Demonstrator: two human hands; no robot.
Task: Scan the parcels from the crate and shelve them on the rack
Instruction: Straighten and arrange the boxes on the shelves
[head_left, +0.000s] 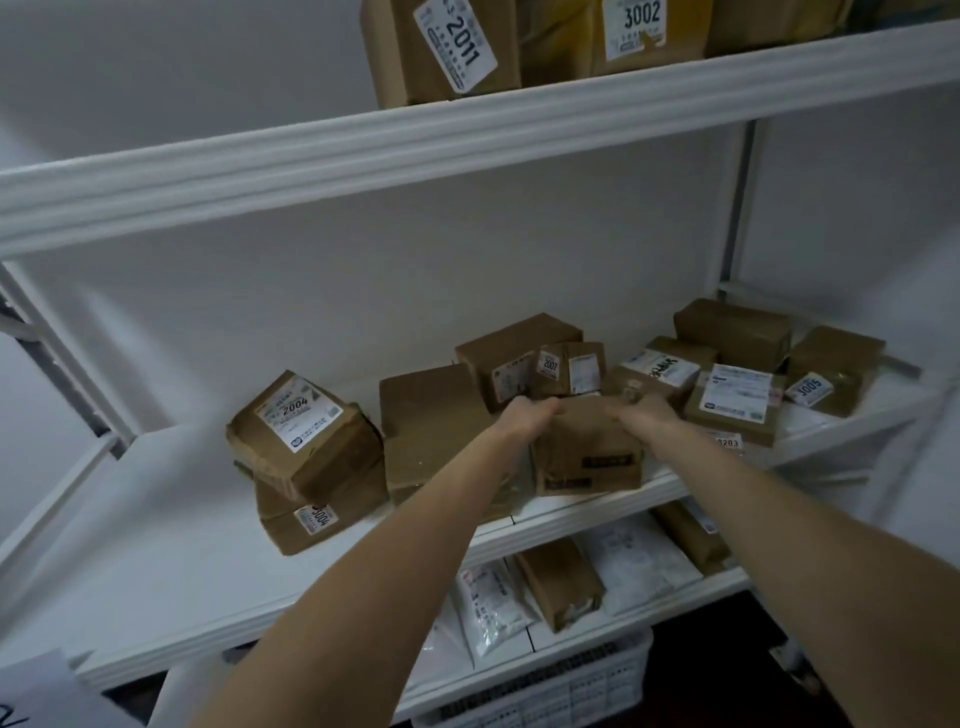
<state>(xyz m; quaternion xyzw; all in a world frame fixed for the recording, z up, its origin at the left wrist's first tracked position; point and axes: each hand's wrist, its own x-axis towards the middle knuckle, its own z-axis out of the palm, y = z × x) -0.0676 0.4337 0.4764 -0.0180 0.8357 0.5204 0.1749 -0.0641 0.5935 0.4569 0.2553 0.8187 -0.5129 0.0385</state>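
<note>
A brown cardboard parcel (589, 452) stands on the front edge of the white rack's middle shelf (208, 545). My left hand (527, 415) grips its top left corner and my right hand (647, 415) grips its top right corner, fingers curled over the far side. Several labelled brown parcels crowd behind and beside it, among them one marked 2007 (569, 369). The white plastic crate (550, 686) sits on the floor below the rack, partly hidden by the lowest shelf.
Stacked parcels 2004 (306, 431) and 3004 (317, 517) sit to the left, with bare shelf further left. Parcels 3005 (821, 384) and others fill the right end. The upper shelf (467, 135) holds boxes 2011 and 3002. White bags and boxes lie on the lower shelf (639, 566).
</note>
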